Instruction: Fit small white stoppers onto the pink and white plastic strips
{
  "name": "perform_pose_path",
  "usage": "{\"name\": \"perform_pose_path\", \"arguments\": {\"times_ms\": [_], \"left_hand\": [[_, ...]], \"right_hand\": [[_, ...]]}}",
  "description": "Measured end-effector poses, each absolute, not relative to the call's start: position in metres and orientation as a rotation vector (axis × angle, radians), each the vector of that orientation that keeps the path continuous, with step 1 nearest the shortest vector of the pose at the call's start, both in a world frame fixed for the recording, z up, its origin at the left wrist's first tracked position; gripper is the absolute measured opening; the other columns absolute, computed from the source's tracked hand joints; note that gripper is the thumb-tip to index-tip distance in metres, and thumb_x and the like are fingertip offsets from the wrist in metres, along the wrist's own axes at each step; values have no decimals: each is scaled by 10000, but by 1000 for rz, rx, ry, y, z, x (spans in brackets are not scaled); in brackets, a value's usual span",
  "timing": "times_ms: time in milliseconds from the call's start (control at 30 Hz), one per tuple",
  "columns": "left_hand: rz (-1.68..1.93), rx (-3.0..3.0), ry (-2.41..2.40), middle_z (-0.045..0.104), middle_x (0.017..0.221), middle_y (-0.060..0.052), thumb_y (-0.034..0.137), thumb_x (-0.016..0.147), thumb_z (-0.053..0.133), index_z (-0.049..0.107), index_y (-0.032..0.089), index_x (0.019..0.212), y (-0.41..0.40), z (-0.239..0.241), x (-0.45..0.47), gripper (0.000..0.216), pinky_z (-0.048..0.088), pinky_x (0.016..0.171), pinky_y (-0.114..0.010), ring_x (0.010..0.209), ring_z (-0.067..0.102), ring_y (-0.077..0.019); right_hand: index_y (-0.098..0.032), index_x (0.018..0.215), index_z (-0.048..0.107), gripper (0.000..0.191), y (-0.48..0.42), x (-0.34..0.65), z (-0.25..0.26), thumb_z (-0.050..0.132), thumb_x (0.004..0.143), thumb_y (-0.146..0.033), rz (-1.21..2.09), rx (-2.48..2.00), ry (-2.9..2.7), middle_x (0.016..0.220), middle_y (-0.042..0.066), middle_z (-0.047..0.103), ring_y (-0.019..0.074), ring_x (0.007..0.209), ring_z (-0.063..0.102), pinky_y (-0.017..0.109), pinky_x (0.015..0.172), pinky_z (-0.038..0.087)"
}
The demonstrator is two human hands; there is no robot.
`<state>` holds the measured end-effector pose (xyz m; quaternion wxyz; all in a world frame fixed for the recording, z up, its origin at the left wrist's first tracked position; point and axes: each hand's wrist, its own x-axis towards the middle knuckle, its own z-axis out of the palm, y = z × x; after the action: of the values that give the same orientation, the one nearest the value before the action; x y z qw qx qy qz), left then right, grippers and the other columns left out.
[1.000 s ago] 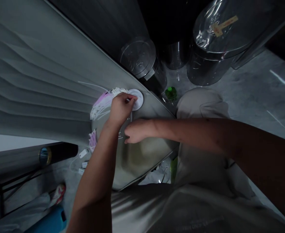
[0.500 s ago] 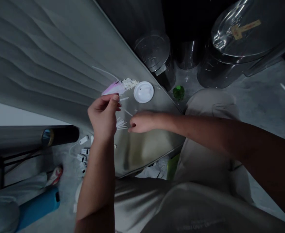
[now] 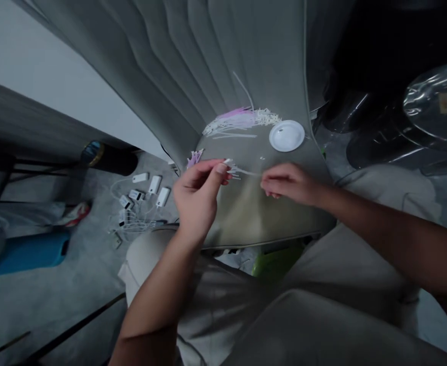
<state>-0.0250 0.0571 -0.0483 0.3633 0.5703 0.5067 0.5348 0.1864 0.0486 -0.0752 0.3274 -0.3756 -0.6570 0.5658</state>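
My left hand point(image 3: 197, 195) pinches a small white piece point(image 3: 228, 162) between thumb and forefinger above a grey padded seat point(image 3: 246, 208). My right hand point(image 3: 290, 182), fingers closed, grips the end of a thin white strip point(image 3: 249, 173) that points toward the left hand. Whether the strip touches the white piece I cannot tell. A few more white strips point(image 3: 235, 177) lie just beyond the left fingertips. Against the backrest is a heap of white and pink strips point(image 3: 234, 119), with small white pieces point(image 3: 268, 117) at its right end. A round white dish point(image 3: 287, 136) sits beside them.
A small lilac bundle point(image 3: 195, 157) lies at the seat's left edge. Several white plug-like blocks point(image 3: 155, 184) with cables are on the floor at left, near a dark cylinder point(image 3: 111, 158) and a blue case point(image 3: 31, 253). Clear plastic-covered containers point(image 3: 376, 137) stand at right.
The view has swung, so the seat appears more upright and further right. My right hand has risen from the strips on the seat with one strip. The left hand keeps its pinch.
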Motion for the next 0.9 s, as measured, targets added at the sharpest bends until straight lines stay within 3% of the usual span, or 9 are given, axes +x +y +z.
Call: {"name": "perform_pose_path", "arguments": {"times_ms": [67,167,333,500,667,900], "left_hand": [[1358,1471,1284,719,724,14,381,818,787,783,242,879,51,-51,-28,152,567,644,-250,652,661,-106],[1287,1525,1242,744,771,7,333,831,787,797,256,864,42,-49,-31,85,574,651,-243,673,680,-108],[1203,1683,1151,765,870,-11,255,857,759,800,303,897,33,-41,-35,76,596,736,-299,815,710,-155],[1158,1790,1009,760,911,-15,176,865,737,775,293,923,33,-44,-31,136,591,798,-301,875,706,-154],[1148,1827,930,741,894,-26,144,860,738,768,221,929,33,-50,-26,107,572,764,-238,840,691,-115],[1152,1600,1041,752,952,-40,273,939,666,784,236,1031,35,-51,-32,154,567,738,-230,821,682,-112]], "right_hand": [[-180,693,608,307,42,192,-67,535,921,-373,1584,-956,-1625,635,-20,569,97,596,525,229,569,398],[-209,880,687,164,37,192,-60,619,889,-358,1382,-1074,-1555,782,5,662,115,675,595,236,621,476],[-236,1134,690,267,35,179,-62,672,889,-343,1274,-1127,-1640,1021,37,736,159,870,679,303,800,558],[-228,1051,698,155,28,171,-66,661,925,-309,1177,-1053,-1782,954,17,739,139,871,679,278,829,553],[-197,889,689,32,25,170,-67,706,896,-223,985,-933,-1798,769,-16,704,93,691,634,202,669,522],[-182,896,717,37,21,173,-65,710,880,-214,1062,-1049,-1647,789,13,751,115,685,682,225,655,543]]}}
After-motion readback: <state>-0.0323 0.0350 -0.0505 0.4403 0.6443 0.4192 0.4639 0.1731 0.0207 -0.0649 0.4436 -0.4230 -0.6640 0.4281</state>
